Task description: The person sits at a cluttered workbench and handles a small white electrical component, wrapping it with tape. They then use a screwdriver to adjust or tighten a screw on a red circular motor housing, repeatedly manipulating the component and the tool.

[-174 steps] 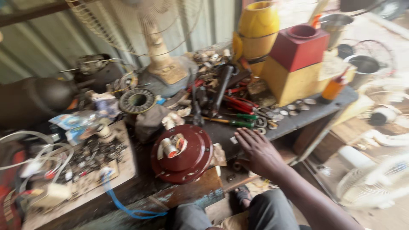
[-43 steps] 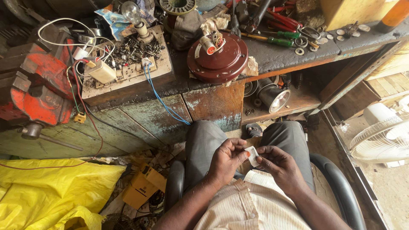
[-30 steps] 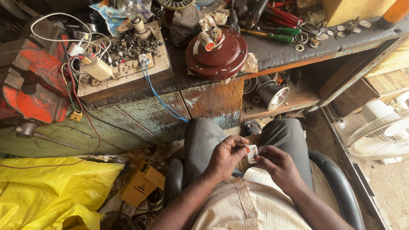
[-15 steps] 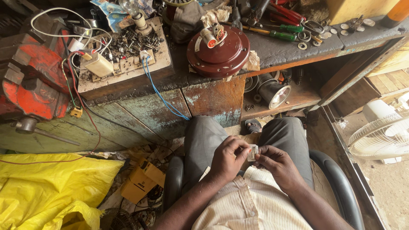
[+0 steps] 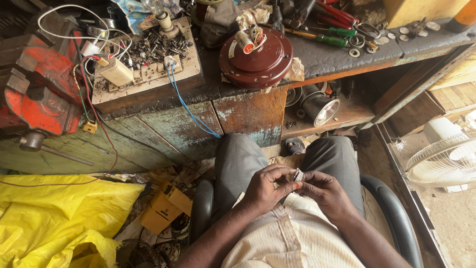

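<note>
Down over the lap, the left hand (image 5: pixel 265 189) and right hand (image 5: pixel 325 192) meet, both closed in a fingertip grip on a small flat whitish piece (image 5: pixel 297 174) held between them, above the grey trousers (image 5: pixel 238 159). Well beyond that grip, a round dark-red metal motor cover (image 5: pixel 256 58) lies on the worn table (image 5: pixel 258 106). Far left of the hands lies crumpled yellow plastic sheeting (image 5: pixel 54 213).

Motor housing (image 5: pixel 256 58) on bench (image 5: pixel 337 59), vise (image 5: pixel 37 89) left
</note>
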